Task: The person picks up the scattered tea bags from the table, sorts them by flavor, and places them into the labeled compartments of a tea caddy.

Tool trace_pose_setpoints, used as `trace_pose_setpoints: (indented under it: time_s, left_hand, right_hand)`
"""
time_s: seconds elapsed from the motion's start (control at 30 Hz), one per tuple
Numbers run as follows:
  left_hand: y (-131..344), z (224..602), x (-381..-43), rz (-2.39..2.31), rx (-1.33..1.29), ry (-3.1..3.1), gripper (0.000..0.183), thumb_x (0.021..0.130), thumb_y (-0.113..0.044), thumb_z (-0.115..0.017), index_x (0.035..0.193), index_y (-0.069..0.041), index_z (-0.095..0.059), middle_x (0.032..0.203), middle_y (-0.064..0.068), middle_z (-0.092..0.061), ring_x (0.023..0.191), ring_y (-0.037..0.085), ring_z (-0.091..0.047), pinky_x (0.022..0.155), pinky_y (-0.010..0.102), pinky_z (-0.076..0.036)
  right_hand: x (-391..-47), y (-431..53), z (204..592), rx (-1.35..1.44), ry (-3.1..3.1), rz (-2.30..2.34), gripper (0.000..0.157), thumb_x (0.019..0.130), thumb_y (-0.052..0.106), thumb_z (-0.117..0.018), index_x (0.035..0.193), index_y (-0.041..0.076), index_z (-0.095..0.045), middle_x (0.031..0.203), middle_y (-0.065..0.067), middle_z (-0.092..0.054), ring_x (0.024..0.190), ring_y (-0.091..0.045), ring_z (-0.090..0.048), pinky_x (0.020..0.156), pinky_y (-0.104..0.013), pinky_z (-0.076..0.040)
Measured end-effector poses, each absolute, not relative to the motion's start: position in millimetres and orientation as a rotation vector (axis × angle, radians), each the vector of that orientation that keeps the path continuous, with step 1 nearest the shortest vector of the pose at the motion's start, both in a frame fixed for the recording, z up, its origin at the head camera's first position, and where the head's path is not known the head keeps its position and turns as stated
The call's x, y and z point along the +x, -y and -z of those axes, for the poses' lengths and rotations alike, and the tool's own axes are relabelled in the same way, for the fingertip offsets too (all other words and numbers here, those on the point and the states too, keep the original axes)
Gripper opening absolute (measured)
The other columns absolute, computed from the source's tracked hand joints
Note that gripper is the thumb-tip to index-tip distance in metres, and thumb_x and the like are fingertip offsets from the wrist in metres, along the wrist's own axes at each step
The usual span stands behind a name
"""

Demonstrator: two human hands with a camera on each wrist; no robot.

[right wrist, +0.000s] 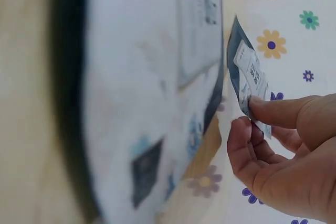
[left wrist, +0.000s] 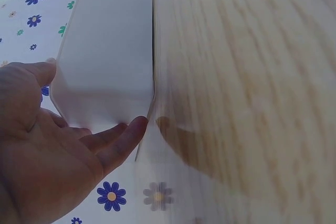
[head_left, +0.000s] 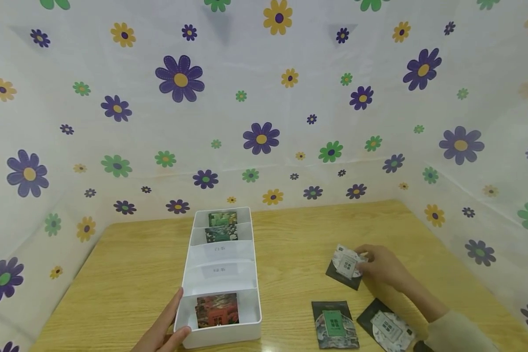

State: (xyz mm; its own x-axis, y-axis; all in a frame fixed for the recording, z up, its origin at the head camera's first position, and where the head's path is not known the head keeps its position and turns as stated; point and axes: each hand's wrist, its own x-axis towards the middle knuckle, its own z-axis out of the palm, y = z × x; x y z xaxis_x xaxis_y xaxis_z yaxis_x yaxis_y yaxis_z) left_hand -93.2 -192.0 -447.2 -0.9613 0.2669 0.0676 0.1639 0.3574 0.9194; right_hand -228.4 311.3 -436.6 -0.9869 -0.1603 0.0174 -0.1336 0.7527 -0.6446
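My left hand holds the near left corner of a long white divided box, thumb at the near end and fingers along the left side. The left wrist view shows that hand against the plain white wall. With thumb and fingertips, my right hand pinches the right edge of a flat black-and-white packet. In the right wrist view this packet stands tilted in the hand. Nearer me lie a dark packet with a green label and another black-and-white packet.
Red packets lie in the box's nearest compartment. Green packets and dark green packets fill the two farthest ones. The middle dividers carry small printed labels. Flower-patterned white cloth walls in the wooden table.
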Motion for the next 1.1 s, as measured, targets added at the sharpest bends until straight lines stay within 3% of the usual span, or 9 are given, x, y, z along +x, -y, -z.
trace_pose_setpoints:
  time_s: [0.23,0.47,0.6,0.93,1.1]
  left_hand:
    - [191.7,447.5,-93.0,-1.699,0.405,-2.501,0.074,0.094,-0.015,-0.057,0.15,-0.007,-0.01,0.147,0.028,-0.017,0.117,0.041,-0.04,0.072,0.032,-0.053]
    - [192.7,448.8,-93.4,-1.675,0.408,-2.534,0.074,0.093,-0.016,-0.058,0.15,-0.009,-0.011,0.148,0.025,-0.019,0.119,0.031,-0.041,0.072,0.032,-0.052]
    - [192.3,448.3,-93.6,-1.685,0.407,-2.522,0.074,0.093,-0.016,-0.058,0.15,-0.009,-0.011,0.148,0.025,-0.018,0.12,0.036,-0.039,0.073,0.032,-0.052]
    - [191.8,444.6,-94.3,-1.686,0.383,-2.496,0.075,0.093,-0.016,-0.058,0.149,-0.005,-0.01,0.148,0.026,-0.017,0.121,0.044,-0.033,0.075,0.031,-0.052]
    - [191.8,443.4,-94.2,-1.675,0.364,-2.489,0.075,0.093,-0.018,-0.058,0.149,-0.005,-0.01,0.148,0.026,-0.016,0.122,0.045,-0.032,0.075,0.032,-0.052]
  right_hand:
    - [-236.7,-313.1,432.1,-0.27,-2.73,1.338,0.034,0.09,0.009,-0.062,0.122,-0.001,-0.056,0.092,-0.011,-0.065,0.073,-0.022,-0.062,0.062,-0.033,-0.053]
    - [-242.8,-307.0,417.6,-0.352,-2.717,1.402,0.038,0.091,0.014,-0.061,0.126,-0.001,-0.054,0.093,-0.012,-0.063,0.075,-0.024,-0.06,0.068,-0.041,-0.053]
    - [-248.2,-297.8,407.0,-0.398,-2.68,1.45,0.041,0.091,0.02,-0.062,0.128,0.002,-0.054,0.093,-0.013,-0.062,0.078,-0.027,-0.059,0.07,-0.044,-0.052]
    - [-258.7,-246.9,367.7,-0.541,-2.698,1.471,0.037,0.09,0.022,-0.064,0.124,0.01,-0.057,0.09,-0.007,-0.066,0.075,-0.025,-0.059,0.066,-0.036,-0.05]
    - [-264.8,-220.1,362.4,-0.584,-2.596,1.63,0.034,0.088,0.017,-0.066,0.12,0.007,-0.059,0.094,-0.01,-0.067,0.078,-0.027,-0.06,0.067,-0.036,-0.052]
